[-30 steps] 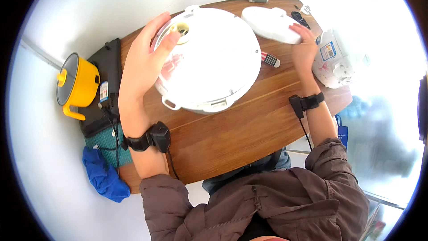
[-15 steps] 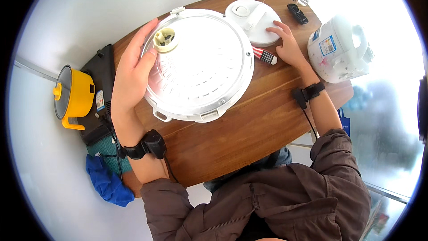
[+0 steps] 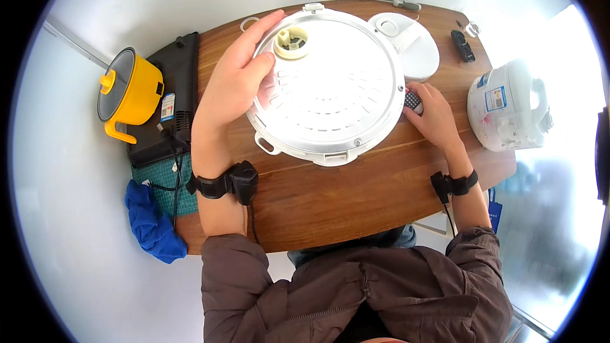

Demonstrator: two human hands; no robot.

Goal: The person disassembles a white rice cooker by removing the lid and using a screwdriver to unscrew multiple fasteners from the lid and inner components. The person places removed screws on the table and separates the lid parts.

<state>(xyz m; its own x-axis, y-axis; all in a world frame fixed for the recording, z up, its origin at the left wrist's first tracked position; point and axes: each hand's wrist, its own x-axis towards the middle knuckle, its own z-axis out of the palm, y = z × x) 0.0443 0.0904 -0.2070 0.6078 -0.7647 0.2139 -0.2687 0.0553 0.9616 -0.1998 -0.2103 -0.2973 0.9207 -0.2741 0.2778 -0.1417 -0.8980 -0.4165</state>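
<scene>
A large round white lid [image 3: 337, 95] is tilted so its metal-lined, slotted underside faces me. My left hand [image 3: 238, 76] grips its left edge, with the thumb on the underside beside a cream round fitting [image 3: 291, 42] and the fingers around the rim. To the lid's right, my right hand [image 3: 435, 111] closes thumb and fingers around a small black-and-white checkered piece [image 3: 413, 101] with a bit of red. Much of that piece is hidden by the hand and the lid. Behind lies a white round cover [image 3: 419, 54] with a raised handle, partly hidden by the lid.
A white rice cooker [image 3: 505, 111] stands at the right. Toward the back are a screwdriver [image 3: 406, 5] and a black holder [image 3: 463, 46]. On the left sit a yellow pot [image 3: 136, 92], a black case [image 3: 181, 67], a green mat [image 3: 184, 194] and a blue cloth [image 3: 152, 225].
My right hand has left the white cover and come nearer, onto the checkered piece. My left hand still holds the lid. The whole view has shifted, with things appearing farther right.
</scene>
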